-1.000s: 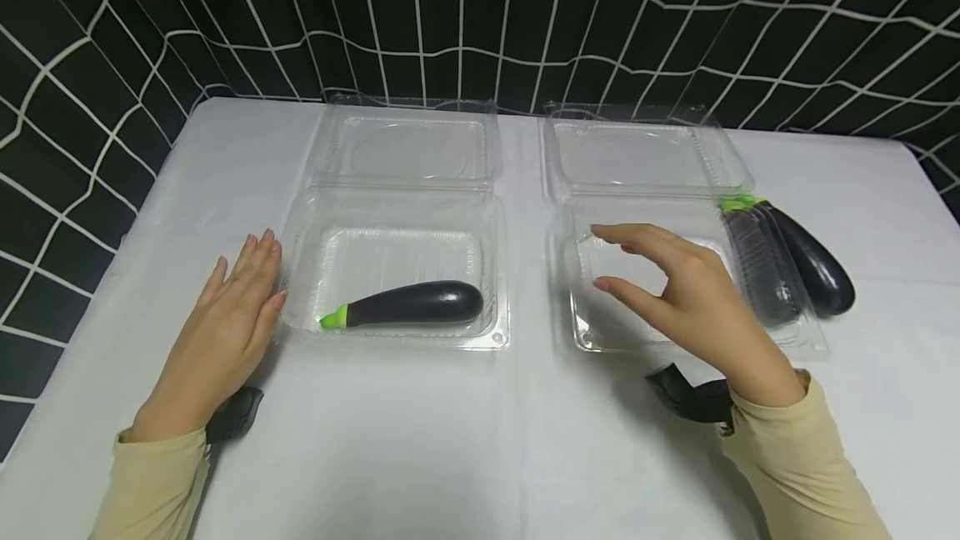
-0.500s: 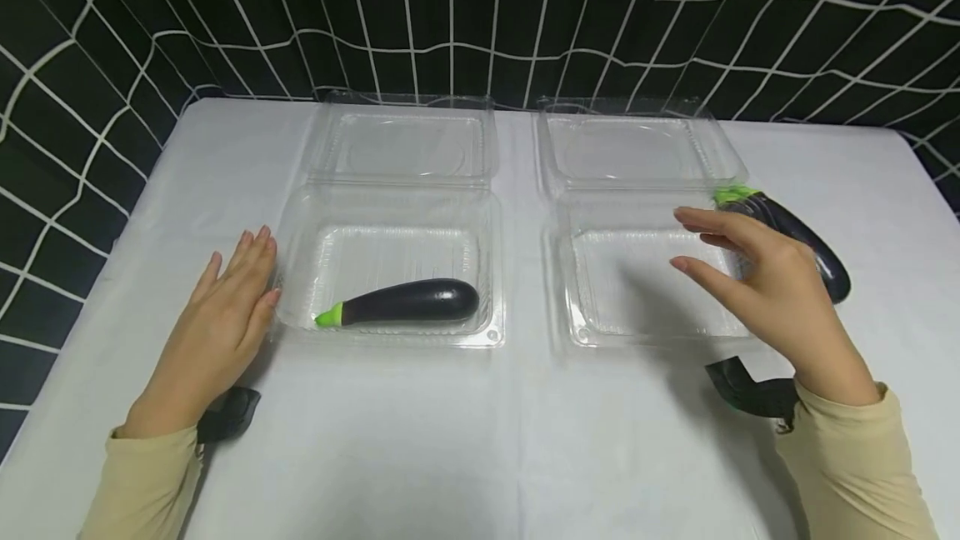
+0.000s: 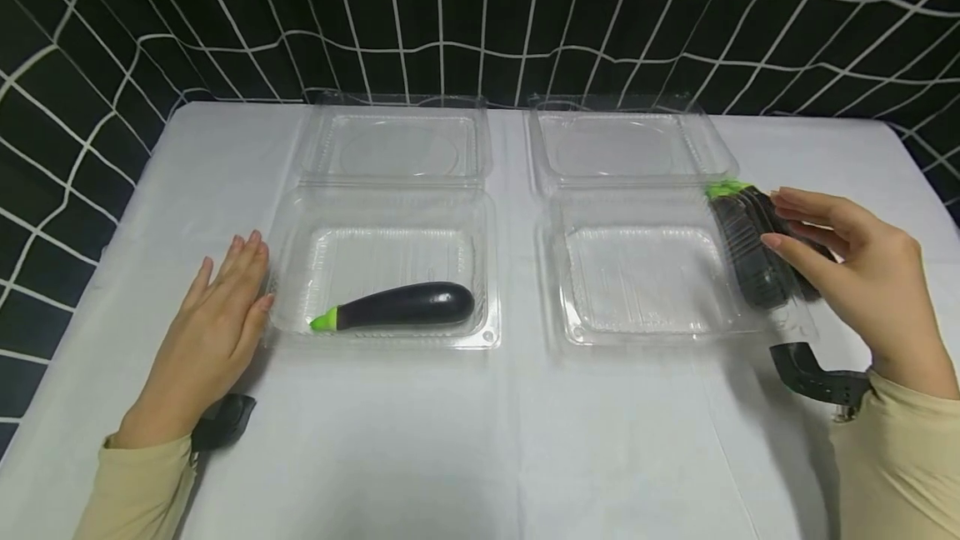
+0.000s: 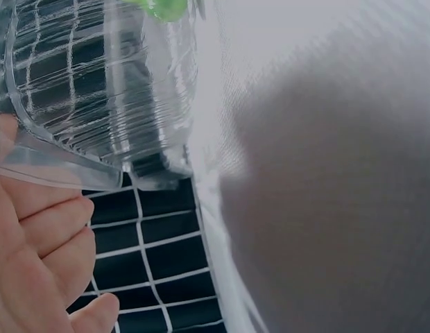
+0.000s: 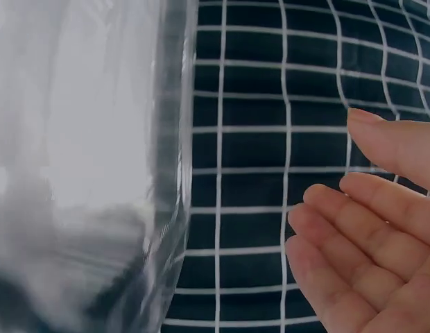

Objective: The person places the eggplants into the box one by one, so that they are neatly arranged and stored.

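A dark purple eggplant with a green stem end lies in the base of the left clear plastic clamshell container. My left hand is laid flat, fingers straight, along that container's left edge. The left wrist view has the container wall beside the fingers. A second eggplant lies against the right side of the right clamshell container. Over its body my right hand hovers, thumb and fingers spread apart; contact cannot be told. In the right wrist view the hand holds nothing.
Both containers have their lids folded back; the left lid and right lid reach the far table edge. A white cloth covers the table. Behind hangs a black sheet with a white grid.
My right hand has moved right, from above the right container to the eggplant at its outer side. The left hand has stayed by the left container. The head view has shifted slightly.
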The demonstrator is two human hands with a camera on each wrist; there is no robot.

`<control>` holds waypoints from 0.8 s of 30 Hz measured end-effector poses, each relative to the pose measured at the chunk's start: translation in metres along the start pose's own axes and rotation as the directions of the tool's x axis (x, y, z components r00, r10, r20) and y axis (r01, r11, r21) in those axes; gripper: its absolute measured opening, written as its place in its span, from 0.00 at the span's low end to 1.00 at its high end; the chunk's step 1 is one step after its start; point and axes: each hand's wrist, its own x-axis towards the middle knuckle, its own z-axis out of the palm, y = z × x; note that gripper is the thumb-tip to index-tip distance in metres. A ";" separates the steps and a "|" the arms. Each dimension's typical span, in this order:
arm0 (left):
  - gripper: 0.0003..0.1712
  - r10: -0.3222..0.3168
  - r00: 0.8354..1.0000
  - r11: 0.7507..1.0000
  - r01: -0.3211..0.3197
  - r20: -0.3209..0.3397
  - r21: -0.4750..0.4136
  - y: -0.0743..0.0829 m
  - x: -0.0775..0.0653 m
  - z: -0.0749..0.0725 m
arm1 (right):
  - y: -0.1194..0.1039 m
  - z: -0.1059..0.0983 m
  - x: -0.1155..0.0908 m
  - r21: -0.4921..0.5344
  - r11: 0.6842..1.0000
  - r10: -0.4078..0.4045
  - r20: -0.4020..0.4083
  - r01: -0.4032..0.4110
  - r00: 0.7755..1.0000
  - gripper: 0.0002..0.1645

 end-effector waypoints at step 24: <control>0.30 -0.001 1.000 1.000 0.001 -0.003 0.003 0.002 -0.001 0.000 | 0.064 -0.023 -0.002 0.067 0.978 0.207 -0.145 -0.199 0.967 0.26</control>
